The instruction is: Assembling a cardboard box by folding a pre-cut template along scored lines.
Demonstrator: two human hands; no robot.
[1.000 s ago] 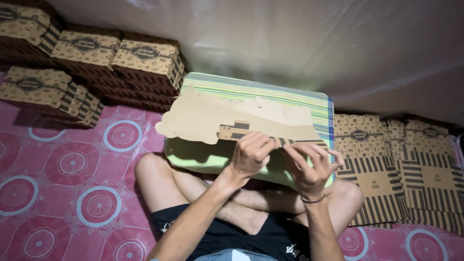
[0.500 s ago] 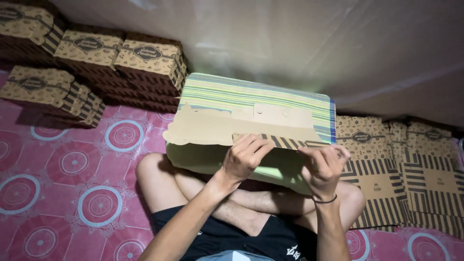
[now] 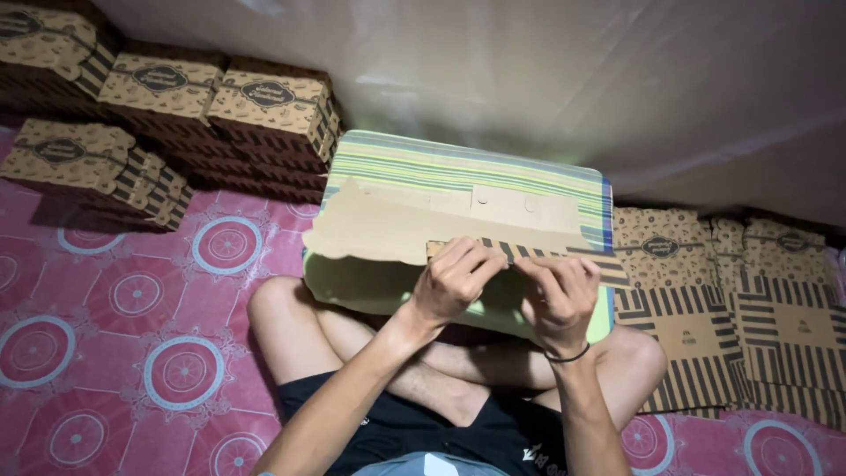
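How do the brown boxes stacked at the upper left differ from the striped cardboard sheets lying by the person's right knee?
The stacked boxes are folded into closed, three-dimensional boxes; the flat sheets are still unfolded. The stacked boxes are piled in layers against the wall, while the flat sheets lie spread on the floor mat. Both share the same brown patterned print with dark stripes, like the cardboard piece under the left hand and right hand.

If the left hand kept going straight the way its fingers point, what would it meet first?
The left hand has its fingers curled on the striped flap of the cardboard blank, pointing right. Straight on along that flap it would probably meet the right hand first, which grips the same flap close by; depth is hard to judge.
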